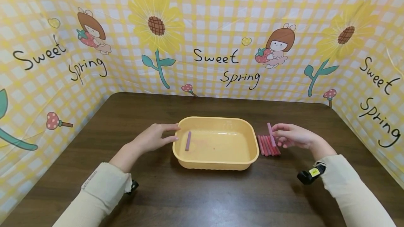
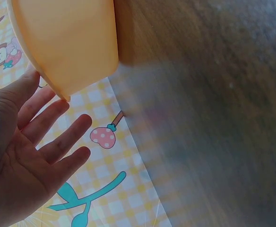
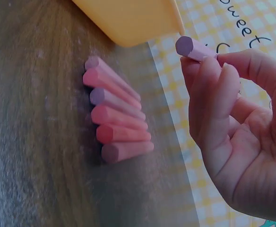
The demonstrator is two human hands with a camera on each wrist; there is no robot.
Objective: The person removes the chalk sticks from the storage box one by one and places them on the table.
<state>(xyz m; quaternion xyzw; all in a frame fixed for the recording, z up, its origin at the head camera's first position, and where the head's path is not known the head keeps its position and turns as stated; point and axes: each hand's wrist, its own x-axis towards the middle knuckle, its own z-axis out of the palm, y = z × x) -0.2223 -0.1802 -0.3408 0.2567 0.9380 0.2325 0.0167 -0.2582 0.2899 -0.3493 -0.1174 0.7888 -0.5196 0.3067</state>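
Observation:
A lilac-pink chalk stick (image 1: 271, 134) is pinched between the thumb and fingertips of my right hand (image 1: 295, 136), lifted over a row of chalk sticks (image 1: 266, 147). That row, several pink, red and purple sticks (image 3: 119, 120), lies side by side on the table. To its left stands a yellow plastic basin (image 1: 214, 165). Inside the basin, near its left end, rests one purple chalk stick (image 1: 188, 141). My left hand (image 1: 155, 136) touches the basin's left rim with its thumb and fingertips, the other fingers spread loosely in the left wrist view.
The dark wooden table (image 1: 142, 192) carries the basin and the chalk. A yellow checked cloth (image 1: 208, 20) with flowers and lettering hangs behind and at both sides. Black wrist cameras (image 1: 310, 174) sit at the sleeve cuffs.

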